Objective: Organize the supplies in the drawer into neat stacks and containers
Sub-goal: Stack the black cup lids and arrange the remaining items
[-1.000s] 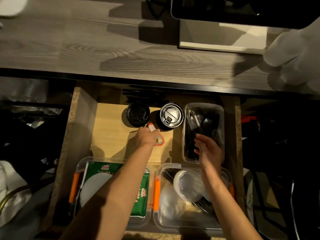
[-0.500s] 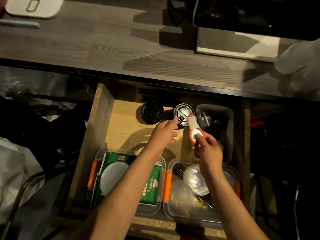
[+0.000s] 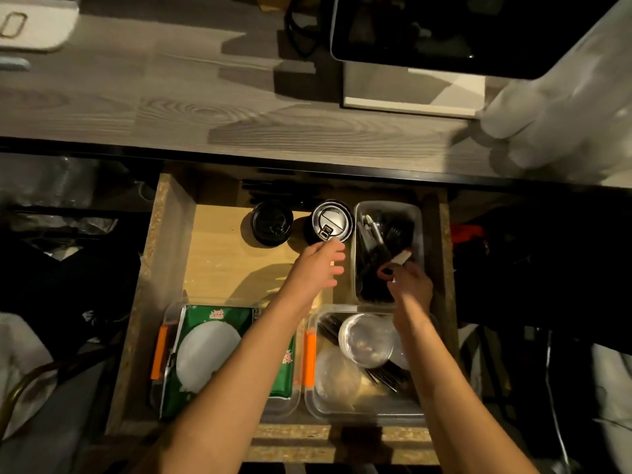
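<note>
The red-and-white tool (image 3: 396, 263) sits pinched in the right hand (image 3: 410, 285), over the clear cutlery tray (image 3: 422, 213) at the drawer's (image 3: 167, 254) two o'clock corner; what kind of tool it is stays unclear. At its nine o'clock, the left hand (image 3: 316, 268) reaches with loose, straight fingers toward the silver-lidded cup (image 3: 331, 224).

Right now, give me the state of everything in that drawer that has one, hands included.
drawer: pulled open
left hand: open, fingertips by the shiny-lidded cup
right hand: pinching a red-and-white tool over the cutlery tub
black cup: upright, lidded
near-right container: uncovered, holding clear lids
near-left container: holds green packet
</note>
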`<control>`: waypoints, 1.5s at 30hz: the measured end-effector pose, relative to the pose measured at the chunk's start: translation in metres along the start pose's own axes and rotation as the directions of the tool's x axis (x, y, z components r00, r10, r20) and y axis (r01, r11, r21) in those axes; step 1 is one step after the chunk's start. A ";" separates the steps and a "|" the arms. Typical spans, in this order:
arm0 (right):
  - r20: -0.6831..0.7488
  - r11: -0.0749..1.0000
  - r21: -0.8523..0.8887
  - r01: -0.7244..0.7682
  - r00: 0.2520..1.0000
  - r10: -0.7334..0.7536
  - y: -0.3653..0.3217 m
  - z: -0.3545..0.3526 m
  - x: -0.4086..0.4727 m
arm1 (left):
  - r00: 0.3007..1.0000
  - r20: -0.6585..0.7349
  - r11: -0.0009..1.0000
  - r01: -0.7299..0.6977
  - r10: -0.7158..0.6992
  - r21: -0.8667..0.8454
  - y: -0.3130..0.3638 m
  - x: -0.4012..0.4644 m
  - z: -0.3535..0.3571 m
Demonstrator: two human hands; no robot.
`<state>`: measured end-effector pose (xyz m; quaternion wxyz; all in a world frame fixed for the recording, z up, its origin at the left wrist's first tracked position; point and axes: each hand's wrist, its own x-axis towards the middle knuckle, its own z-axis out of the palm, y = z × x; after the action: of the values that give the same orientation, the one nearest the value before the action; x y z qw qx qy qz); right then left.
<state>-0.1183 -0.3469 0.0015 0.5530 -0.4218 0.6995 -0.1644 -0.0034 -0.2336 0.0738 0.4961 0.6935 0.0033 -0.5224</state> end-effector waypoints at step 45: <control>0.882 0.107 -0.427 0.898 0.387 0.271 0.083 0.305 -0.113 | 0.858 -0.441 0.875 0.022 -0.265 -0.483 -0.128 -0.059 -0.202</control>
<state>0.1299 -0.1386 -0.0859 0.3480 -0.8482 0.1156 0.3822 0.0482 0.0014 0.0213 0.5873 0.6629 0.3073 -0.3481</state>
